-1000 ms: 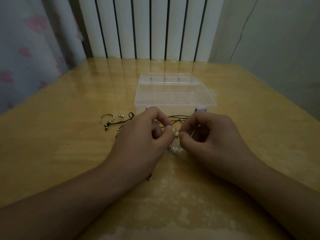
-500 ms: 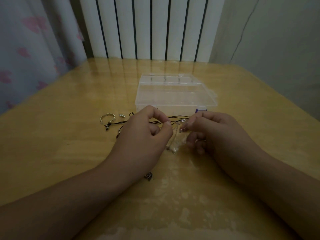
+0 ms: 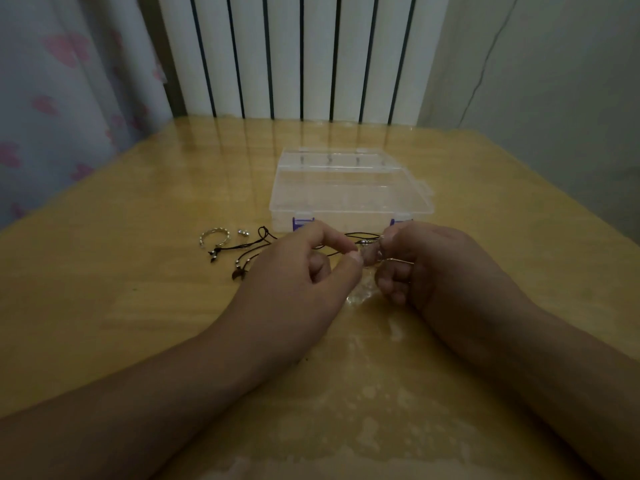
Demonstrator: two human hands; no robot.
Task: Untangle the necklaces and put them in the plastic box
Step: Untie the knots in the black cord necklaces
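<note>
head | left hand (image 3: 294,282) fingers pinch black cord necklaces (image 3: 356,235) | right hand (image 3: 436,268) fingers pinch them too | no legible writing

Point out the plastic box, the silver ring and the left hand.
plastic box (image 3: 349,192), head view, on its clear closed lid.
silver ring (image 3: 214,236), head view, on the band lying on the table.
left hand (image 3: 294,282), head view, on the back of the hand.

Plastic box (image 3: 349,199) on table (image 3: 104,306), necklaces (image 3: 249,251) before it, ring (image 3: 214,236) at left.
</note>
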